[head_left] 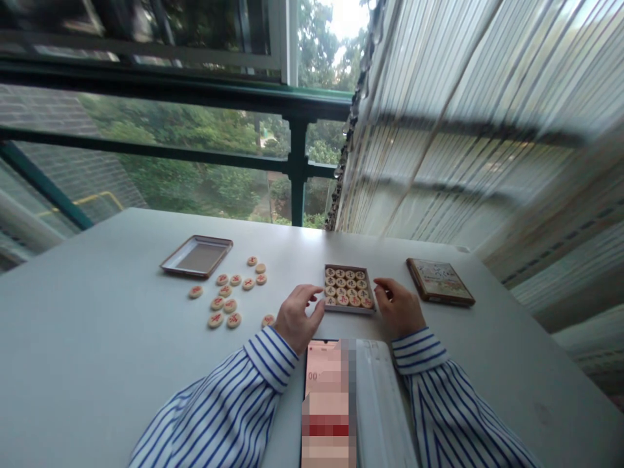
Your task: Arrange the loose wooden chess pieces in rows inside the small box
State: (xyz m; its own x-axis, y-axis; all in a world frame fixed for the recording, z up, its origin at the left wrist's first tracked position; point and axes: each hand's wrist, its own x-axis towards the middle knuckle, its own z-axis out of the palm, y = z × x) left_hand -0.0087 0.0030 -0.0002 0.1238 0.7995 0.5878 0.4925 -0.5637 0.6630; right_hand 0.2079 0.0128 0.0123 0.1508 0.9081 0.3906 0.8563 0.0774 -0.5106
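Observation:
A shallow square box [350, 311] holds rows of round wooden Chinese chess pieces [341, 283], mostly with dark characters, with several red ones in the near row. My left hand [298, 317] is at the box's left side, thumb and fingers apart and nothing in them. Beside the right edge is my right hand [400, 308], fingers curled, with a gap between thumb and forefinger. Whether either hand touches the box, I cannot tell. Several loose red-marked pieces [234, 320] lie to the left. One piece [268, 320] sits close to my left wrist.
An upturned lid or tray [197, 257] lies at the far left of the white table [97, 364]. To the right is a flat decorated box [441, 281]. A phone [324, 383] and a white object [383, 403] lie between my forearms. Windows and a curtain stand behind.

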